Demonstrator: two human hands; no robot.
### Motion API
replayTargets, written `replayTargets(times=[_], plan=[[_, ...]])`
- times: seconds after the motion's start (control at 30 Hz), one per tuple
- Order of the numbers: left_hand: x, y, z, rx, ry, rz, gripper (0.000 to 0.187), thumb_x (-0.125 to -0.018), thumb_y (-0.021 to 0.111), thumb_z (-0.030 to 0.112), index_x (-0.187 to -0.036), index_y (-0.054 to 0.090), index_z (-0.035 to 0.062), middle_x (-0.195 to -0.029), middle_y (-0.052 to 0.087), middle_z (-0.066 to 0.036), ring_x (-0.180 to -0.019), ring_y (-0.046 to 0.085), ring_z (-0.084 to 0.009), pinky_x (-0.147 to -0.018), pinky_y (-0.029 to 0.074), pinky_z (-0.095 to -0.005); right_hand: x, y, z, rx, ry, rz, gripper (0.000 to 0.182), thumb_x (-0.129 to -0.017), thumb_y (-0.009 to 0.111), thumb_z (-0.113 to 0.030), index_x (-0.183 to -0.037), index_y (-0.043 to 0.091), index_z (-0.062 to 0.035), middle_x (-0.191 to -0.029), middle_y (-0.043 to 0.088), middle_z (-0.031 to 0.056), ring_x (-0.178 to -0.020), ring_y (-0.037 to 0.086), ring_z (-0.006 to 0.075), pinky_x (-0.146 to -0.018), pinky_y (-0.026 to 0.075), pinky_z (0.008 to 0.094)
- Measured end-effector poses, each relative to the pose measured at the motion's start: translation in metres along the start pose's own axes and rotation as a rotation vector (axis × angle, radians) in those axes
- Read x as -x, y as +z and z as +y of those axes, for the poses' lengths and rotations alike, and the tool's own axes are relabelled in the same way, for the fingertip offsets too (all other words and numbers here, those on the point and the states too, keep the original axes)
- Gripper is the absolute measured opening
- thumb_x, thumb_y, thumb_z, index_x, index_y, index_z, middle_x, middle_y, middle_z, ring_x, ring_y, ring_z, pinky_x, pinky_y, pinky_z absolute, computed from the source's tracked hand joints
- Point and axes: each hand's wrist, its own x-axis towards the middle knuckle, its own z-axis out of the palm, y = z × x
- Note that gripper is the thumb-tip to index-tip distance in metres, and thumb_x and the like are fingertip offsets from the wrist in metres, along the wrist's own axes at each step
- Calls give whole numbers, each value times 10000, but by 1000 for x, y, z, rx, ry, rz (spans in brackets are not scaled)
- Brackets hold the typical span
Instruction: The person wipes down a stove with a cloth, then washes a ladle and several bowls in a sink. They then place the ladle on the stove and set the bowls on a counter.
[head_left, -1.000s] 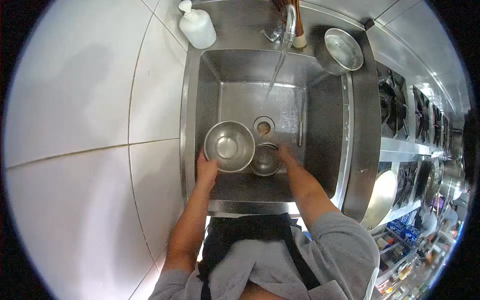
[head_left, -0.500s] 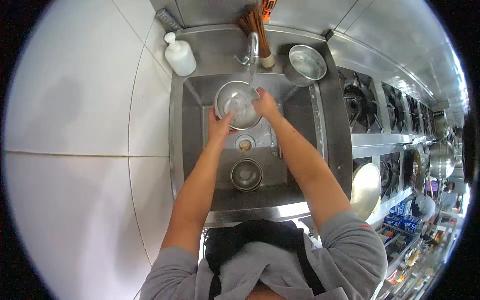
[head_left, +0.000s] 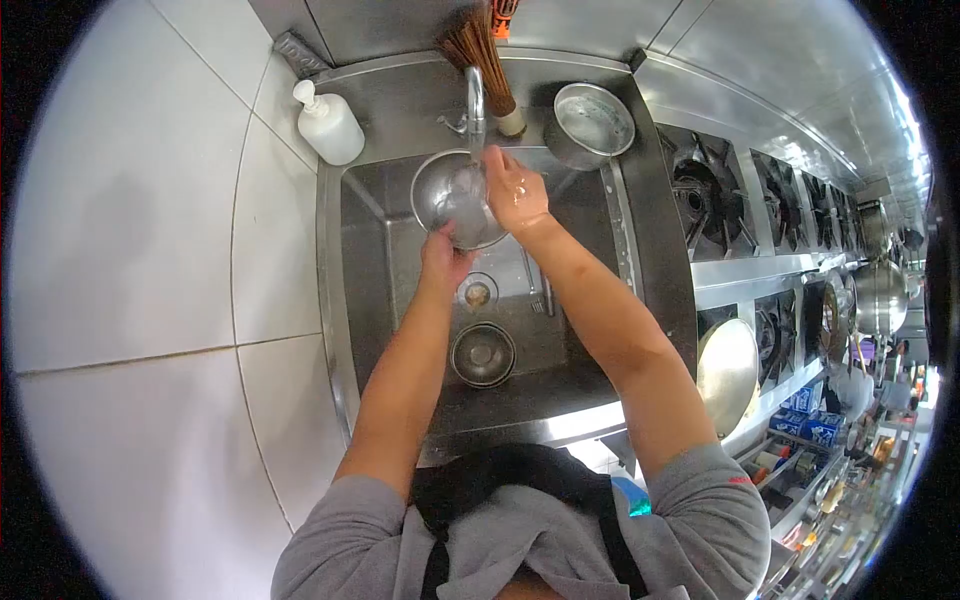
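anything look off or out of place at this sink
Nothing stands out. The left hand holds a steel bowl under the running tap, the right hand at its rim. A second bowl sits upright in the sink.

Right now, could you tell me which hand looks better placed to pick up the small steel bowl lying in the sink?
Probably the right hand: it is open beside the faucet, while the left hand grips the large steel bowl under the water. The small steel bowl lies free below both.
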Motion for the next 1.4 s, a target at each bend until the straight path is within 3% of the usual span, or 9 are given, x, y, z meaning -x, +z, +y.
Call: replayTargets(times=[0.23, 0.4, 0.53, 0.63, 0.8, 0.93, 1.03, 1.1, 1.4], plan=[[2, 2, 1, 4, 121, -73, 376, -992, 475, 210, -1309, 473, 8, -1292, 563, -159, -1166, 571, -314, -1028, 448, -490, 2, 3, -4, -57, 145, -19, 180, -888, 521, -110, -1067, 517, -87, -933, 664, 172, -846, 645, 395, -708, 516, 493], [1, -1, 12, 114, 42, -84, 387, -987, 483, 219, -1316, 473, 15, -1279, 576, -145, -1141, 587, -300, -1006, 465, -462, 2, 1, -26, -105, 214, 50, 170, -868, 570, -133, -1029, 538, -90, -895, 663, 164, -807, 647, 387, -681, 514, 495], [-2, -7, 18, 60, 81, -112, 384, -978, 498, 231, -1294, 494, 14, -1247, 597, -125, -1108, 600, -289, -975, 478, -441, 1, -1, -35, -122, 124, 151, 148, -868, 579, -149, -1003, 546, -98, -882, 657, 155, -778, 646, 391, -665, 512, 499], [-13, -6, 19, 225, 74, -162, 384, -967, 515, 243, -1277, 510, 18, -1212, 611, -123, -1092, 602, -292, -967, 475, -457, 3, -9, -42, -124, 162, 135, 156, -840, 602, -131, -977, 535, -100, -898, 620, 145, -795, 629, 392, -666, 506, 491], [-10, 0, 18, 96, 67, -198, 362, -958, 518, 237, -1246, 526, 19, -1175, 624, -120, -1073, 608, -293, -955, 481, -457, 4, -23, -39, -202, 244, 109, 181, -757, 626, -54, -889, 503, -74, -909, 525, 131, -854, 580, 389, -687, 481, 474], [-7, 15, 13, 104, -19, -222, 338, -956, 511, 225, -1222, 538, 19, -1171, 627, -118, -1079, 607, -299, -964, 473, -455, -1, -29, -31, -217, 206, 65, 161, -753, 624, -53, -852, 498, -63, -959, 560, 126, -865, 585, 391, -704, 478, 480], [-16, 24, 4, 307, -100, -303, 330, -956, 508, 228, -1217, 550, 31, -1172, 630, -120, -1082, 607, -303, -966, 468, -464, 0, -37, -30, -235, 145, 106, 163, -744, 623, -43, -833, 487, -55, -1034, 586, 113, -894, 590, 387, -721, 484, 473], [-21, 25, 4, 237, -89, -329, 325, -960, 501, 231, -1215, 554, 36, -1168, 633, -120, -1081, 608, -304, -968, 464, -469, 5, -44, -30, -180, 65, 195, 158, -742, 617, -36, -822, 483, -57, -1090, 598, 100, -914, 599, 372, -718, 496, 458], [-19, 22, 10, 149, -61, -330, 352, -970, 488, 302, -1186, 573, 37, -1126, 662, -110, -1038, 636, -275, -965, 479, -449, 17, -42, -39, -107, 46, 225, 174, -705, 646, -64, -835, 531, -74, -999, 574, 91, -918, 576, 330, -724, 508, 437]])
